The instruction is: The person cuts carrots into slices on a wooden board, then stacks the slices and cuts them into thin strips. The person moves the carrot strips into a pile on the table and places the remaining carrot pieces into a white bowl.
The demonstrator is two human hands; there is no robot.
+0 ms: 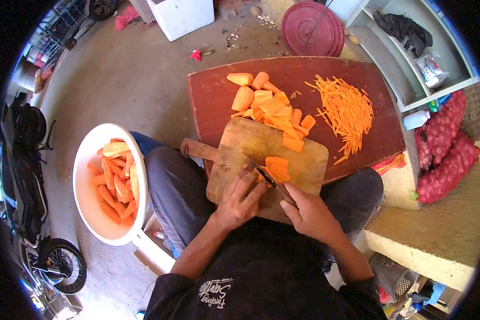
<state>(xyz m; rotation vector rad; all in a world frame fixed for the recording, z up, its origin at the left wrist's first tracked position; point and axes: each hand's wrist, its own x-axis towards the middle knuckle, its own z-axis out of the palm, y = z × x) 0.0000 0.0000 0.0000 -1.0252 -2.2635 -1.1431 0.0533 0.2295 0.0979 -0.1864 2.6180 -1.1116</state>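
A wooden cutting board (240,140) with a handle lies across my lap, its far edge over a red-brown table. In my right hand (313,214) is a knife (286,194), gripped by its handle, with the blade angled across the board. My left hand (237,201) rests on the board with bent fingers pressed together on a carrot piece, beside the blade; the fingers and knife partly hide that piece. Flat carrot slices (277,168) lie just beyond the blade. Cut carrot chunks (266,104) are heaped past the board, and a pile of carrot strips (346,114) sits to their right.
The red-brown table (213,85) stands in front. On the left, a white basin (80,186) holds peeled carrots (114,181). Red net sacks (448,165) and a shelf unit (394,80) are on the right. A maroon lid (312,29) stands behind the table; a motorcycle (58,264) is far left.
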